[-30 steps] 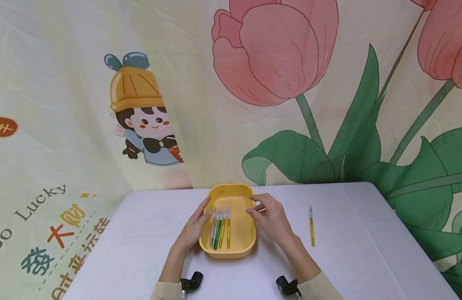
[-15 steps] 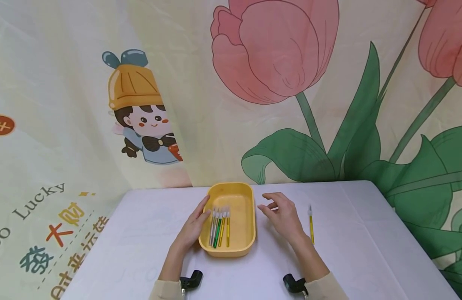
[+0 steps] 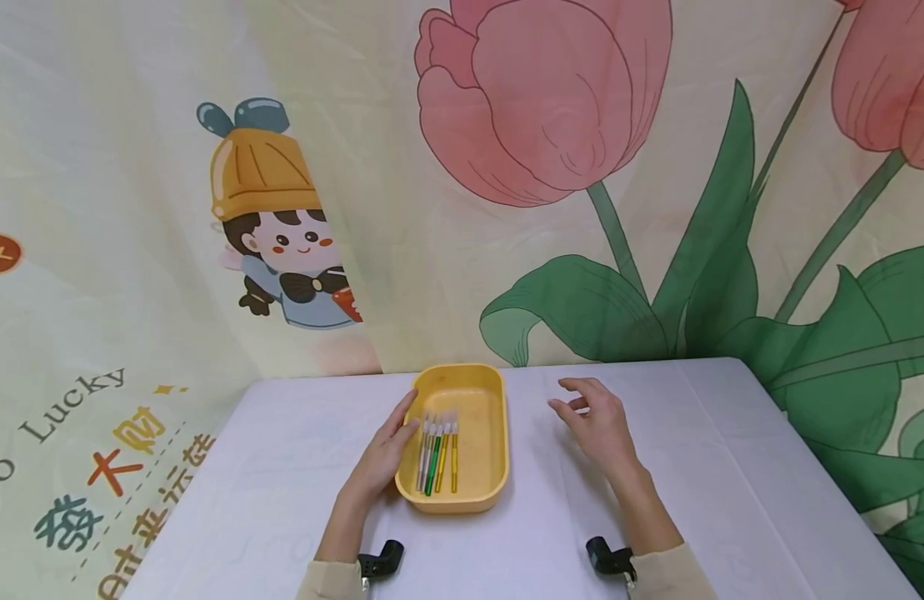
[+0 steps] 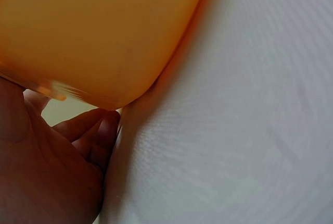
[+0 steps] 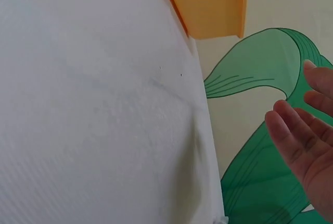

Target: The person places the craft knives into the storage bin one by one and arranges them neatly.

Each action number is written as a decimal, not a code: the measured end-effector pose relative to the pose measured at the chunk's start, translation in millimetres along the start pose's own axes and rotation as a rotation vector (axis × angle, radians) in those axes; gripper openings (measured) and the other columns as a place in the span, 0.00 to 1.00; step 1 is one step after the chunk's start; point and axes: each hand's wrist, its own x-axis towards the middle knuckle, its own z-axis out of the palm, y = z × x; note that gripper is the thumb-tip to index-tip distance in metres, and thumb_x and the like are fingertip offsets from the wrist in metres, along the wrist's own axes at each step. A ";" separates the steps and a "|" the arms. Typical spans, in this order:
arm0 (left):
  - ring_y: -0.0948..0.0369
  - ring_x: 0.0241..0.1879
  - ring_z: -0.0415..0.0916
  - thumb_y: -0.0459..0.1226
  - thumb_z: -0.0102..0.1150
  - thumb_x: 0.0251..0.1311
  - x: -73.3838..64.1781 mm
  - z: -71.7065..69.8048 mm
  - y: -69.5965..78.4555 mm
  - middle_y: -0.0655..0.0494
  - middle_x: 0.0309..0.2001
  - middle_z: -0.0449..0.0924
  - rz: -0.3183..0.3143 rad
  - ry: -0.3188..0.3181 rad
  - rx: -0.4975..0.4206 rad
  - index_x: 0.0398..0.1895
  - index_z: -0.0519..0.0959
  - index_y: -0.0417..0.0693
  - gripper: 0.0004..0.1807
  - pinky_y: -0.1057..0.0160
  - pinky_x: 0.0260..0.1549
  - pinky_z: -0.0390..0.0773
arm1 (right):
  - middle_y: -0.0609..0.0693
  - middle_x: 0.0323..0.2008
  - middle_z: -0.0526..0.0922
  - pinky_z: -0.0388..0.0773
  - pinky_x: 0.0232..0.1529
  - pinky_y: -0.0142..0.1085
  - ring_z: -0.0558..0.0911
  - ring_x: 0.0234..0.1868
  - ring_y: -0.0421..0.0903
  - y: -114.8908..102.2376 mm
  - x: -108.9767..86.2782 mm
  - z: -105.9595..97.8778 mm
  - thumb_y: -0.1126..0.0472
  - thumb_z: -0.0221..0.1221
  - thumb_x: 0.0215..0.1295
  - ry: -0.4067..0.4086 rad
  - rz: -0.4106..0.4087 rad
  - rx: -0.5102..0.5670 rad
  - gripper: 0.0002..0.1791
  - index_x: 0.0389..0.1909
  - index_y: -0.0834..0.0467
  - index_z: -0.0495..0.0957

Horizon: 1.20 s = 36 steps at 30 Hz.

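A yellow tray point(image 3: 482, 454) stands on the table, its long side running away from me. In its left half lie several slim pen-like sticks point(image 3: 437, 462) in silver, green and yellow, with pale pointed tips at the far end. My left hand point(image 3: 382, 454) grips the tray's left side, thumb over the rim and fingers along the outer wall. Seen from the left wrist, fingers point(image 4: 106, 130) reach around the tray's underside edge. My right hand point(image 3: 600, 423) is raised right of the tray, fingers loosely bent and holding nothing. The loose yellow stick is hidden behind it.
A white cloth covers the table point(image 3: 739, 500). Behind its far edge hangs a printed backdrop point(image 3: 402, 208) with tulips and a cartoon figure. Black wrist cameras point(image 3: 382, 558) sit at both sleeves.
My right hand has left the tray's right rim and moved right, now covering the loose yellow stick. The left hand stays on the tray, which has not moved.
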 end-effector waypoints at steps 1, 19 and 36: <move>0.54 0.85 0.37 0.49 0.40 0.82 -0.1 0.0 0.0 0.65 0.85 0.47 -0.002 -0.001 -0.001 0.81 0.53 0.81 0.29 0.41 0.82 0.38 | 0.55 0.54 0.85 0.89 0.44 0.43 0.88 0.43 0.50 1.0 0.3 -1.6 0.57 0.72 0.64 0.003 -0.002 -0.001 0.22 0.58 0.58 0.83; 0.55 0.85 0.37 0.48 0.41 0.82 0.2 0.4 -0.7 0.65 0.84 0.47 0.007 -0.001 -0.002 0.82 0.53 0.79 0.29 0.43 0.82 0.39 | 0.59 0.58 0.83 0.82 0.36 0.28 0.85 0.48 0.56 37.9 3.2 -41.5 0.56 0.68 0.70 0.002 0.136 -0.004 0.22 0.62 0.57 0.81; 0.55 0.85 0.37 0.49 0.41 0.82 -0.9 -0.7 0.6 0.64 0.85 0.47 0.009 0.000 -0.001 0.82 0.54 0.78 0.29 0.43 0.82 0.39 | 0.64 0.60 0.80 0.86 0.47 0.44 0.83 0.53 0.58 58.6 1.4 -52.1 0.54 0.64 0.73 -0.130 0.279 -0.116 0.23 0.64 0.60 0.79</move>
